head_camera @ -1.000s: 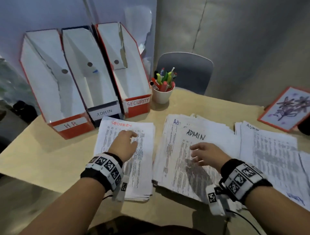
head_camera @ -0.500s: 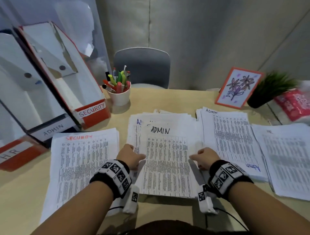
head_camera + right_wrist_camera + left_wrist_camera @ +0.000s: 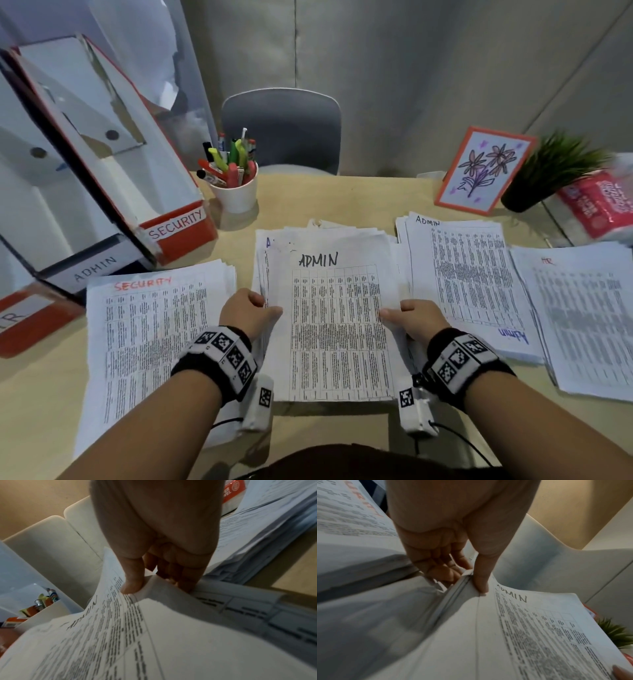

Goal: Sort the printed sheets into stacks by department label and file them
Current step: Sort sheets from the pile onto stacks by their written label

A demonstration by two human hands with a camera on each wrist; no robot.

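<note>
A thick ADMIN stack (image 3: 334, 308) of printed sheets lies at the table's middle. My left hand (image 3: 248, 313) grips its left edge, thumb on top and fingers underneath (image 3: 447, 573). My right hand (image 3: 412, 318) grips the right edge the same way, thumb (image 3: 133, 584) pressing the top sheet. The stack's edges bend upward in both wrist views. A SECURITY stack (image 3: 154, 329) lies to the left. A second ADMIN stack (image 3: 469, 284) and an HR stack (image 3: 582, 318) lie to the right. Three file boxes stand at the left: SECURITY (image 3: 178, 228), ADMIN (image 3: 96, 269) and HR (image 3: 20, 318).
A white cup of pens (image 3: 234, 192) stands behind the stacks, near the SECURITY box. A framed flower drawing (image 3: 484, 171), a small green plant (image 3: 555, 168) and a red packet (image 3: 599, 205) sit at the back right. A grey chair (image 3: 281, 130) stands beyond the table.
My left hand left the SECURITY stack and moved to the ADMIN stack's left edge. Both hands now grip the stack by its sides, and its edges have lifted.
</note>
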